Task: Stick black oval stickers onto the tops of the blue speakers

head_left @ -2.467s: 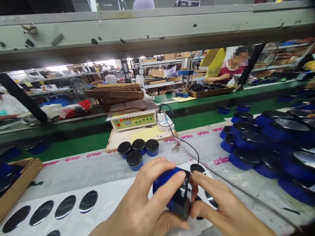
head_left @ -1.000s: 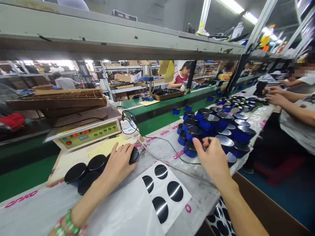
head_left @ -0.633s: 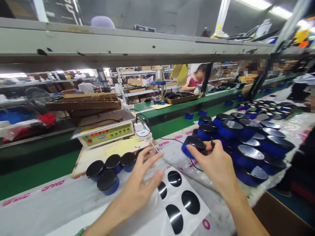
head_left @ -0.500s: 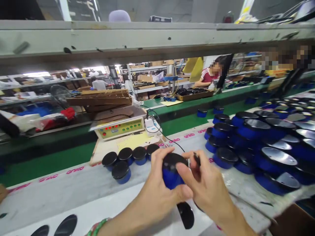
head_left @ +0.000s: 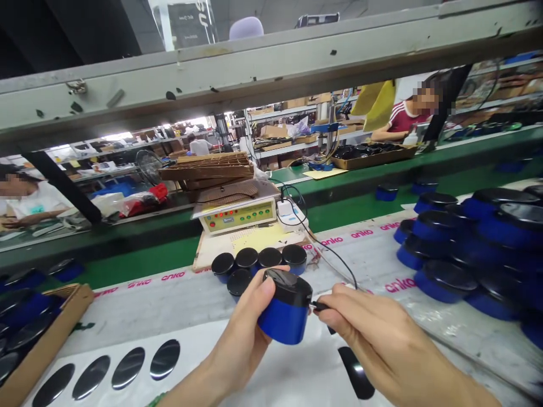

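Note:
A blue round case with a glossy black top point(head_left: 285, 308) is gripped in my left hand point(head_left: 246, 322), tilted so its side faces right. My right hand point(head_left: 373, 333) pinches a small black plug point(head_left: 320, 306) on a cable, its metal tip at the side of the black top. Whether the tip is inside the case cannot be made out. Just behind, several similar black-topped blue cases point(head_left: 246, 259) stand grouped. Below my right hand lies a dark glossy piece point(head_left: 356, 373) on the white sheet.
Black oval discs point(head_left: 128, 368) lie at the lower left, beside a carton of cases point(head_left: 51, 339). Stacked cases point(head_left: 445, 280) fill the right. A control box with red lights point(head_left: 240, 215) stands behind, and a beam point(head_left: 254, 68) crosses above. Two people sit across the green belt point(head_left: 139, 257).
The view has swung left, showing the carton. My right hand has come away from the case's top to its right side, now holding the plug there; the case has turned and tilted.

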`<state>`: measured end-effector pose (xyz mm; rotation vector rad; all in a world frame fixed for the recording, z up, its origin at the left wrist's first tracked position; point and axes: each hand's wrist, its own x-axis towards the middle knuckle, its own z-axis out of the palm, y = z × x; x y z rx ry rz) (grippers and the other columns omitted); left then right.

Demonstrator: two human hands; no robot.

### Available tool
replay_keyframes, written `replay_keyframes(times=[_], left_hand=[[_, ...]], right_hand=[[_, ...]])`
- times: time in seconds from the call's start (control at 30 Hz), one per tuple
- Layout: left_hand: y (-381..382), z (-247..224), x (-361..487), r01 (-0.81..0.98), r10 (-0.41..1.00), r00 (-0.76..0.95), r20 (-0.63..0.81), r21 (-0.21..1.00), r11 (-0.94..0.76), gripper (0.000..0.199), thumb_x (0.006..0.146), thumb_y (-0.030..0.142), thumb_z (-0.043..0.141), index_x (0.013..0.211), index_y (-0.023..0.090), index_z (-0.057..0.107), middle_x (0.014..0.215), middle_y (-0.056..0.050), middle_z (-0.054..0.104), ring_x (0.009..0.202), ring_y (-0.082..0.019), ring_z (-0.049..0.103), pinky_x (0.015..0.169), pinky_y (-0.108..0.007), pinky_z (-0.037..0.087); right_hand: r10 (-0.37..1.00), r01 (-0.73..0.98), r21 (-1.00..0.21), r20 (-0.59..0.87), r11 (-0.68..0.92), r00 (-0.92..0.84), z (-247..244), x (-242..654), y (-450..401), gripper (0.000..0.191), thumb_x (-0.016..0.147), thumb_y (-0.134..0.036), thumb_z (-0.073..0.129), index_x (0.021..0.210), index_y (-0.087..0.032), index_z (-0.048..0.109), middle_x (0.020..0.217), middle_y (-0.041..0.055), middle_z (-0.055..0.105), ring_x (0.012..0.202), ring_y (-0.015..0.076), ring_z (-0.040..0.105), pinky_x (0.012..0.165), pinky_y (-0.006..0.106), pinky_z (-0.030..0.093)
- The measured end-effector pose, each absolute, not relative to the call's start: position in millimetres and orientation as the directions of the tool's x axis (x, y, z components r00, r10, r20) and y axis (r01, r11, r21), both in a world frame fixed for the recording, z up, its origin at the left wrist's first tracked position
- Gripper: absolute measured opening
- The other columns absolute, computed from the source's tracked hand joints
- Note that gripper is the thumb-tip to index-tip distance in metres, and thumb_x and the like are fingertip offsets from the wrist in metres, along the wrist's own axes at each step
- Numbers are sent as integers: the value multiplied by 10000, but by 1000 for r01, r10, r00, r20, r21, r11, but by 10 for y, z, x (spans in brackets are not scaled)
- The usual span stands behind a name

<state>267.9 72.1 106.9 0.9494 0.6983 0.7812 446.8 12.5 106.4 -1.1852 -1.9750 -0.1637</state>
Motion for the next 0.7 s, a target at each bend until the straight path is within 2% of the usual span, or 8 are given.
replay_keyframes(times=[0.17, 0.23, 0.3, 0.37, 0.43, 0.53, 0.6, 0.7], left_hand=[[699, 1050, 2684, -127, 889, 449, 93, 991, -39, 629, 645, 631, 732, 1099, 244, 535, 967, -9, 600, 883, -155, 547, 783, -229, 437], [671, 1049, 2681, -40, 878, 461, 130, 991, -126, 667, 633, 590, 765, 1136, 259, 478, 966, -5, 594, 873, -161, 560, 776, -245, 458], [648, 1051, 2673, 36, 873, 468, 137, 984, -174, 684, 654, 552, 768, 1175, 272, 425, 990, -10, 597, 875, -172, 582, 778, -271, 481], [643, 1055, 2661, 123, 857, 476, 196, 950, -286, 685, 694, 537, 744, 1218, 285, 382, 1023, -21, 598, 885, -186, 600, 786, -304, 501], [652, 1067, 2648, 239, 791, 490, 367, 816, -527, 689, 729, 532, 716, 1268, 287, 364, 1119, -56, 554, 963, -212, 591, 831, -348, 508], [665, 1105, 2634, 424, 546, 551, 631, 353, -834, 685, 786, 485, 677, 1345, 222, 381, 1194, -119, 428, 1111, -257, 501, 941, -410, 474], [659, 1132, 2631, 430, 351, 586, 730, 87, -899, 599, 829, 348, 667, 1336, 148, 418, 1154, -128, 402, 1149, -260, 457, 993, -412, 446], [632, 1161, 2629, 333, 130, 612, 780, -104, -937, 469, 811, 92, 653, 1249, 110, 488, 1110, -113, 387, 1218, -270, 412, 1057, -444, 398]], right_hand=[[662, 867, -136, 704, 480, -256, 1080, 4428, 62, 263, 941, -146, 397, 735, -195, 552, 589, 4, 536, 491, 139, 531, 461, 271, 325], [652, 886, -115, 721, 449, -237, 1057, 4396, 52, 254, 920, -112, 395, 720, -195, 528, 579, -1, 519, 470, 136, 514, 443, 277, 298], [645, 876, -156, 736, 457, -205, 1021, 4371, 56, 222, 910, -88, 385, 768, -188, 523, 590, -3, 517, 479, 134, 513, 447, 270, 311], [673, 834, -254, 718, 491, -177, 971, 4365, 71, 182, 917, -91, 378, 844, -186, 515, 640, -1, 533, 520, 133, 529, 473, 256, 355], [743, 767, -391, 649, 509, -162, 903, 4376, 92, 174, 933, -103, 366, 868, -204, 491, 698, -4, 540, 563, 123, 537, 501, 239, 391], [824, 648, -581, 551, 492, -131, 780, 4396, 121, 178, 959, -120, 348, 887, -228, 471, 760, -13, 526, 633, 109, 541, 561, 217, 431], [818, 587, -630, 566, 509, -101, 708, 4393, 126, 162, 967, -133, 352, 956, -235, 476, 804, -10, 522, 698, 109, 551, 617, 213, 450], [775, 559, -619, 627, 552, -72, 652, 4357, 99, 167, 963, -137, 369, 1031, -246, 476, 839, -10, 518, 760, 107, 555, 680, 205, 459]])
